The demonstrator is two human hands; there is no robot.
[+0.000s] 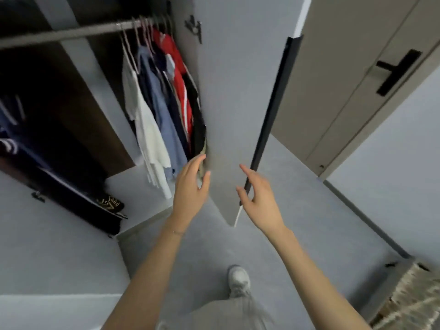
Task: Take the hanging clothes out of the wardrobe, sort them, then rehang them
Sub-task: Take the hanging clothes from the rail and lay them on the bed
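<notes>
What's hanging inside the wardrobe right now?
On the rail hang a white top, blue shirt, navy garment and red jacket. The open door hides whatever lies further right.

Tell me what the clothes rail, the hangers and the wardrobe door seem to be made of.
Clothes rail: probably metal. It is a straight grey bar with a dull sheen, though blurred.
Hangers: thin, pale pinkish hooks and arms, likely plastic or coated wire; too blurred to settle.
Wardrobe door: looks like matt grey laminated board, flat and uniform, with a black edge strip of plastic or metal.

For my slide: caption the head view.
Left hand and right hand reach toward the wardrobe door; clothes hang on the rail.
</notes>
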